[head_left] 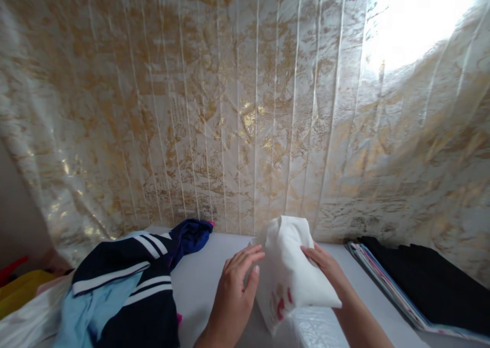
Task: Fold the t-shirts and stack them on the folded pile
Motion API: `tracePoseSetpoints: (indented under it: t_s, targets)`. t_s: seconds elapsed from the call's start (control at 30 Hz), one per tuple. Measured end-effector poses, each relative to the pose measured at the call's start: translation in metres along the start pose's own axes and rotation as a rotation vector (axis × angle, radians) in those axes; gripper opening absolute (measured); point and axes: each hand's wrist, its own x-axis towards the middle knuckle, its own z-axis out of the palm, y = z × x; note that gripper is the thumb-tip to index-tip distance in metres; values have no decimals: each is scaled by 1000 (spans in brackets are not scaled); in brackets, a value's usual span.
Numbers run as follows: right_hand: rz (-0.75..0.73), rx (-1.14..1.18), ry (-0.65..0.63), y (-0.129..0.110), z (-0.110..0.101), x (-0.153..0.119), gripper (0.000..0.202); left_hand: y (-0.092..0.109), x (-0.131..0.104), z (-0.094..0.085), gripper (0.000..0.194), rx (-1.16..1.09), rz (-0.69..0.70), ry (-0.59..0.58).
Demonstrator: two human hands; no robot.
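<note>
A folded white garment (296, 266) with red marks low on its left side stands tilted at the front middle. My right hand (323, 264) grips its right edge, thumb and fingers on the cloth. Just left of it my left hand (239, 281) is raised, fingers extended and slightly bent, apparently holding nothing. Whether its fingertips touch the garment, I cannot tell. Below the white cloth a shiny clear plastic wrapping (319, 330) shows, partly cut off by the frame's lower edge.
A navy and light-blue garment with white stripes (126, 276) lies crumpled at left, beside a dark blue cloth (193, 238). Yellow cloth (26, 289) is at far left. A flat stack with black cloth on top (429, 284) lies right. Behind hangs a shiny patterned sheet (237, 113).
</note>
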Motion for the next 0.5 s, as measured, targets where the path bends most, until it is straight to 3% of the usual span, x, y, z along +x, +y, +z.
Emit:
tracePoseSetpoints:
  t_s: [0.1,0.2,0.27,0.37,0.5]
  targets:
    - [45,-295,70,26,-49,-3,53,-24,-7,14,38,263,-58,-202]
    - [134,-590,202,64,-96,-12,68,-46,-18,36,51,431,-300,-410]
    - [195,-627,221,79,-116,-17,73,-54,-22,49,64,481,-449,-440]
    - [201,-676,145,84,-123,-20,71,-58,-21,61,69,415,-514,-373]
    - [80,-966,73,83,-109,-12,61,-58,-16,63,72,139,-619,-269]
